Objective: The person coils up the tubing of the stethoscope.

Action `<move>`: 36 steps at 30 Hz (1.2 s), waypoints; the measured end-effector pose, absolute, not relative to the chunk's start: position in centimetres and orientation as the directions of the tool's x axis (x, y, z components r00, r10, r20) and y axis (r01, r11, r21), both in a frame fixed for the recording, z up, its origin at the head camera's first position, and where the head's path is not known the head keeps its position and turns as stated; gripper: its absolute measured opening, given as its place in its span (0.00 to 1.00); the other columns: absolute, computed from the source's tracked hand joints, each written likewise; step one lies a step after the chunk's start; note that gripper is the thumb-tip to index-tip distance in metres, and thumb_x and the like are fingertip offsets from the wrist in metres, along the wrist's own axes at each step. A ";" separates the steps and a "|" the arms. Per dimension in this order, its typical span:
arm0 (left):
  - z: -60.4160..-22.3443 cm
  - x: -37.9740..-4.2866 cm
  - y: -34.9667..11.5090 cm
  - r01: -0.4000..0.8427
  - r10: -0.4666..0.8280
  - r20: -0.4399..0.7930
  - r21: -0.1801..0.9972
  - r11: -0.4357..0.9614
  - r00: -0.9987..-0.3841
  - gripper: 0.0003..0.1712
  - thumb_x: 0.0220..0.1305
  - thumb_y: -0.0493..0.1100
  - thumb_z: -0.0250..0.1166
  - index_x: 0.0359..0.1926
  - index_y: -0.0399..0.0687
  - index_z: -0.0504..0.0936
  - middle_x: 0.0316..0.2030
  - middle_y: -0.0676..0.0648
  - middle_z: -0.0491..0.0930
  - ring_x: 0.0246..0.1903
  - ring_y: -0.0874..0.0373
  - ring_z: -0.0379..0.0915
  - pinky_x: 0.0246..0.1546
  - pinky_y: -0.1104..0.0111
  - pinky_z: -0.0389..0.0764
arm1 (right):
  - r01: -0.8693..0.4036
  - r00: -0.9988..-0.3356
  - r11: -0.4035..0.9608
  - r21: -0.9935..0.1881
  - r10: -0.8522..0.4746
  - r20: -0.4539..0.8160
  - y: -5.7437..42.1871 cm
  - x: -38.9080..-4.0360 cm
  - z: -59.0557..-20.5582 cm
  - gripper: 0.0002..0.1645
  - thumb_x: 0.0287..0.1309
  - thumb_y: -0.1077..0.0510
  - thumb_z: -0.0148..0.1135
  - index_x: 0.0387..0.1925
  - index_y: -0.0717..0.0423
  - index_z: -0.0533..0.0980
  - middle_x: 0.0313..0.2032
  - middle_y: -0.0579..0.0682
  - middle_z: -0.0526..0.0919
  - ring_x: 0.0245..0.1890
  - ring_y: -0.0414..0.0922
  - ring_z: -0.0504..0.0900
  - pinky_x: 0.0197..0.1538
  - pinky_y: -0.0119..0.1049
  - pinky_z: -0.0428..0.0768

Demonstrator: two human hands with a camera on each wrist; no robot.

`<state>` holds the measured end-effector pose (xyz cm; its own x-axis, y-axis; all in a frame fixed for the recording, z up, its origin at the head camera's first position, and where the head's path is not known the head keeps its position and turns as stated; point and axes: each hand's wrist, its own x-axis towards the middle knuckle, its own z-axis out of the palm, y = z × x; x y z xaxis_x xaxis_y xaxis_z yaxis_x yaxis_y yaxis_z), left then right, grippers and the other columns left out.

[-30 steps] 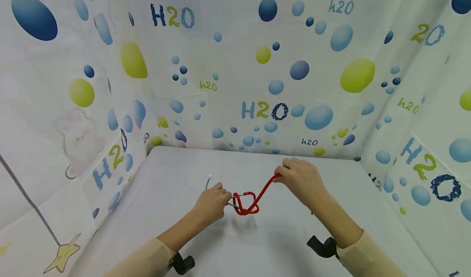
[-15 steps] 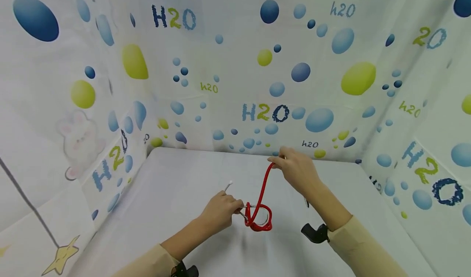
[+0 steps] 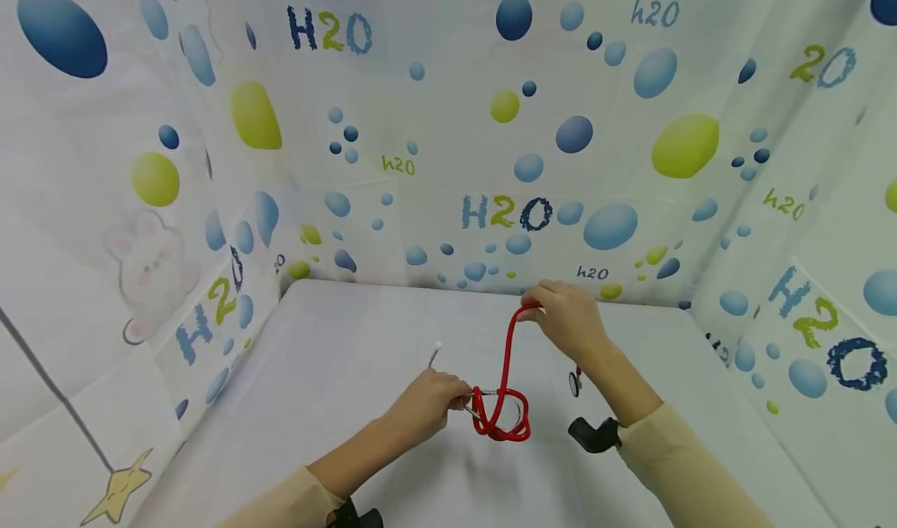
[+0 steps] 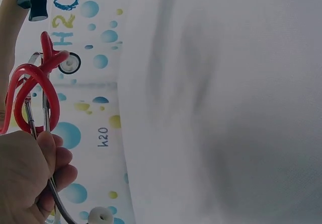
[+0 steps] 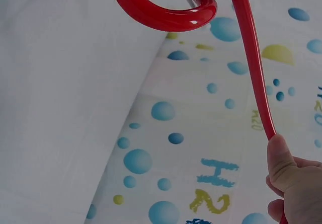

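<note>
A stethoscope with red tubing [image 3: 508,357] is held up above the white table. My left hand [image 3: 426,405] grips its metal ear tubes [image 4: 46,110], and a white ear tip [image 4: 100,215] sticks out past the fingers. Several loops of the tubing [image 3: 515,431] hang wound about the metal tubes, to the right of that hand. Higher up, my right hand [image 3: 569,322] pinches the tube, which runs up from the loops. Below the right hand hangs the round chest piece [image 3: 575,384]. Thumb and fingers press on the red tube [image 5: 257,78] in the right wrist view.
The white table [image 3: 336,341] stretches under both hands. Curtains printed with bubbles and "H2O" [image 3: 506,212] close in the back and sides. Black wrist mounts [image 3: 594,435] sit at both sleeves.
My left hand has moved right with the ear tubes. My right hand has risen, and the tube now stands steeper. The chest piece has come into clear sight below my right hand.
</note>
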<state>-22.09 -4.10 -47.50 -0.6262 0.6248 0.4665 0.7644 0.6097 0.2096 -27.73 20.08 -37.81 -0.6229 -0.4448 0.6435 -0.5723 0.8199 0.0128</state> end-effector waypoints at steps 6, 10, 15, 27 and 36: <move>-46.7 -21.7 -3.6 0.767 0.611 0.505 0.181 0.615 -0.609 0.09 0.48 0.34 0.67 0.31 0.51 0.83 0.24 0.58 0.81 0.26 0.68 0.74 0.31 0.77 0.75 | -0.569 -0.627 0.822 0.000 -0.434 0.647 19.9 -28.0 -38.1 0.11 0.39 0.51 0.70 0.29 0.47 0.80 0.26 0.40 0.81 0.26 0.39 0.77 0.32 0.31 0.76; -45.9 -21.0 -3.1 0.756 0.627 0.467 0.156 0.636 -0.624 0.09 0.48 0.35 0.67 0.31 0.53 0.83 0.24 0.59 0.81 0.26 0.69 0.74 0.30 0.75 0.72 | -0.556 -0.664 0.830 -0.048 -0.409 0.626 19.8 -28.2 -38.6 0.12 0.38 0.49 0.71 0.27 0.47 0.80 0.25 0.40 0.81 0.25 0.37 0.77 0.31 0.30 0.76; -45.6 -20.5 -2.8 0.745 0.654 0.393 0.141 0.652 -0.647 0.09 0.48 0.36 0.67 0.30 0.55 0.83 0.24 0.61 0.81 0.24 0.72 0.72 0.27 0.77 0.67 | -0.581 -0.665 0.811 -0.072 -0.421 0.617 19.5 -28.3 -39.0 0.13 0.37 0.49 0.71 0.27 0.48 0.79 0.25 0.40 0.81 0.25 0.37 0.77 0.30 0.30 0.76; -45.2 -20.5 -2.5 0.781 0.663 0.433 0.193 0.594 -0.611 0.09 0.48 0.35 0.66 0.30 0.55 0.83 0.23 0.61 0.80 0.25 0.72 0.72 0.26 0.78 0.65 | -0.541 -0.734 0.833 -0.117 -0.400 0.548 19.1 -28.5 -39.3 0.11 0.40 0.48 0.70 0.28 0.46 0.80 0.26 0.39 0.80 0.27 0.37 0.76 0.31 0.29 0.76; -43.3 -20.3 -3.1 0.817 0.577 0.606 0.238 0.525 -0.547 0.07 0.49 0.35 0.66 0.29 0.53 0.84 0.24 0.60 0.81 0.26 0.71 0.72 0.28 0.78 0.65 | -0.433 -0.887 0.833 -0.345 -0.325 0.328 19.3 -27.8 -41.2 0.08 0.46 0.43 0.63 0.27 0.40 0.79 0.26 0.36 0.79 0.27 0.37 0.74 0.30 0.32 0.74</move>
